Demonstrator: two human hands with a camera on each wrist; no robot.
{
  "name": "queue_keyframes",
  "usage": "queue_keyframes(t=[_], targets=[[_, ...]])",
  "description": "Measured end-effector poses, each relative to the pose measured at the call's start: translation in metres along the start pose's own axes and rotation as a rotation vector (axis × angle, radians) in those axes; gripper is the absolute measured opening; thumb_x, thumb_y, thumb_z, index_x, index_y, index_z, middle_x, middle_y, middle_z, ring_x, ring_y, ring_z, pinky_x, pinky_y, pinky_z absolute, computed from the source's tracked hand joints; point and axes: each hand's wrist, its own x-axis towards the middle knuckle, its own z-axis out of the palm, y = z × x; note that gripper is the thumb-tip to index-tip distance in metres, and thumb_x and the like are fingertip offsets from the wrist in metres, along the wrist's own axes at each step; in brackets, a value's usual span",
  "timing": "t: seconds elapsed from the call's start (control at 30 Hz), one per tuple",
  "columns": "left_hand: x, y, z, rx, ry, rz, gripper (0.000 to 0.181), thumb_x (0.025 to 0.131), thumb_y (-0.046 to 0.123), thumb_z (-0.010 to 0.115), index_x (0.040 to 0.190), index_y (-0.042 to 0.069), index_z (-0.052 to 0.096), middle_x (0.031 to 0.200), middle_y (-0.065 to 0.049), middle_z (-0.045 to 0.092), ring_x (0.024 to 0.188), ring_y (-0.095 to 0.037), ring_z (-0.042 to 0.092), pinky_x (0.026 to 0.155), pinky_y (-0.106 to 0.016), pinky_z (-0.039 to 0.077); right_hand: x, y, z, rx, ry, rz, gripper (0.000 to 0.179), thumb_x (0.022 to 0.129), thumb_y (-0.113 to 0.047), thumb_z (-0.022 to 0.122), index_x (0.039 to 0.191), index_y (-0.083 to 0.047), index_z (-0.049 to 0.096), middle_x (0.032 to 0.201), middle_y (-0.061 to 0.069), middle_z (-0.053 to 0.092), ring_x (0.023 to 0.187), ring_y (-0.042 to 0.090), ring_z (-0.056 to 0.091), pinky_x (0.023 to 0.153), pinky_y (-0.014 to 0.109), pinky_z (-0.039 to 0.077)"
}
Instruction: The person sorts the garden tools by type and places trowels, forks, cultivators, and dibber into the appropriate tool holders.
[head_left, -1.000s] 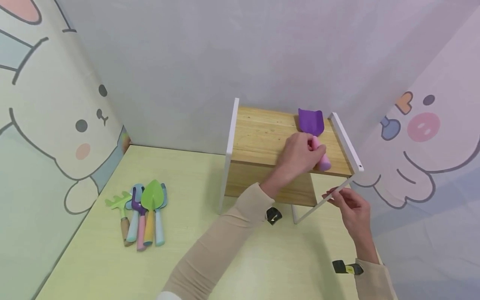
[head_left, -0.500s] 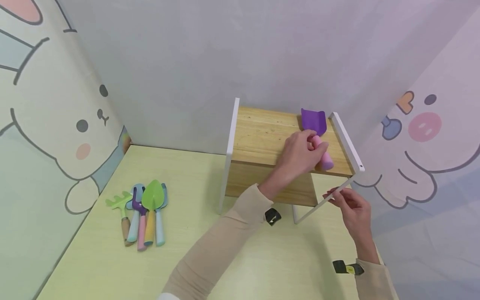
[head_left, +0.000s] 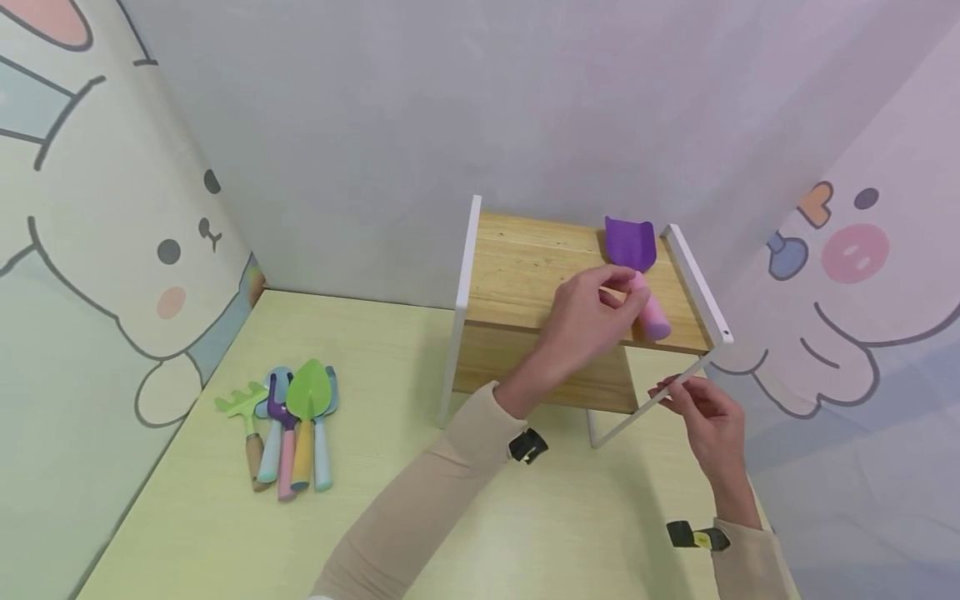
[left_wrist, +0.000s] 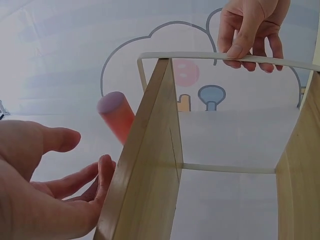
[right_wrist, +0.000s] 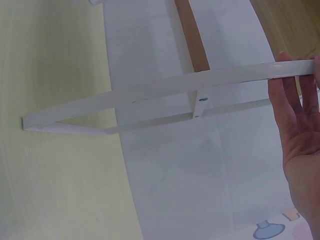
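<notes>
Here's the scoop [head_left: 630,244], lying on the upper shelf [head_left: 525,262] just beside the left hand [head_left: 588,312], purple blade to the back, pink handle [head_left: 651,317] running toward the front edge. The left hand holds nothing: its thumb and fingers are parted, the left wrist view showing a gap between thumb and handle, though whether a fingertip brushes the handle I can't tell. Over to the right hand [head_left: 708,425], lower down and to the right, and it's got a grip on the rack's white leg [head_left: 622,422], thumb on one side, fingers on the other. Below the left hand sits the lower shelf [head_left: 487,358], wooden like the one above. Well to the left of both hands, on the pale table [head_left: 375,500], there's a bunch of garden tools: a green rake [head_left: 243,406] outermost, a purple fork [head_left: 287,467] with a pink handle, a green trowel [head_left: 308,393] on a yellow handle lying over its neighbours, and two blue tools [head_left: 322,450] among them. Beyond the hands rises a pale wall [head_left: 375,125], with a cartoon rabbit [head_left: 127,250] far left and a pink-nosed figure [head_left: 855,254] to the right.
</notes>
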Motion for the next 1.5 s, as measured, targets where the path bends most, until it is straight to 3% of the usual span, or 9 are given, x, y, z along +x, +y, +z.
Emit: queue_keyframes(t=[0.23, 0.47, 0.93, 1.27, 1.5], targets=[[-0.012, -0.004, -0.006, -0.025, -0.003, 0.066, 0.028, 0.101, 0.018, 0.066, 0.123, 0.001, 0.072, 0.105, -0.005, 0.073, 0.084, -0.005, 0.064, 0.075, -0.013, 0.054, 0.0, 0.0, 0.001, -0.002, -0.002, 0.001, 0.018, 0.095, 0.025, 0.05, 0.112, 0.026, 0.057, 0.103, 0.012, 0.075, 0.091, 0.018, 0.076, 0.081, 0.03, 0.059], [-0.025, -0.009, -0.014, -0.089, -0.028, 0.111, 0.024, 0.1, 0.013, 0.067, 0.119, 0.0, 0.072, 0.102, -0.007, 0.073, 0.086, -0.007, 0.065, 0.08, -0.017, 0.056, 0.0, 0.0, 0.0, 0.014, 0.002, -0.002, 0.018, 0.095, 0.025, 0.05, 0.111, 0.025, 0.059, 0.103, 0.012, 0.075, 0.091, 0.018, 0.076, 0.082, 0.03, 0.059], [-0.053, -0.014, -0.027, -0.095, -0.026, 0.175, 0.022, 0.1, 0.014, 0.067, 0.116, 0.0, 0.074, 0.103, -0.008, 0.075, 0.087, -0.006, 0.066, 0.078, -0.021, 0.058, 0.0, 0.0, 0.001, -0.004, 0.014, 0.025, 0.017, 0.097, 0.022, 0.051, 0.112, 0.024, 0.059, 0.102, 0.011, 0.075, 0.091, 0.017, 0.076, 0.082, 0.029, 0.059], [-0.07, -0.029, -0.035, -0.082, -0.004, 0.151, 0.019, 0.1, 0.016, 0.068, 0.112, 0.005, 0.076, 0.1, -0.003, 0.075, 0.087, -0.005, 0.064, 0.078, -0.025, 0.058, -0.001, -0.003, 0.002, -0.115, 0.056, 0.096, 0.015, 0.099, 0.016, 0.054, 0.111, 0.024, 0.059, 0.1, 0.004, 0.076, 0.089, 0.014, 0.076, 0.081, 0.028, 0.06], [-0.079, -0.04, -0.04, -0.042, 0.003, 0.149, 0.016, 0.1, 0.016, 0.068, 0.109, 0.006, 0.077, 0.1, -0.002, 0.077, 0.085, -0.006, 0.067, 0.078, -0.028, 0.059, -0.002, -0.002, 0.001, -0.096, 0.046, 0.085, 0.015, 0.099, 0.016, 0.053, 0.111, 0.024, 0.059, 0.101, 0.006, 0.076, 0.09, 0.014, 0.076, 0.081, 0.028, 0.06]])
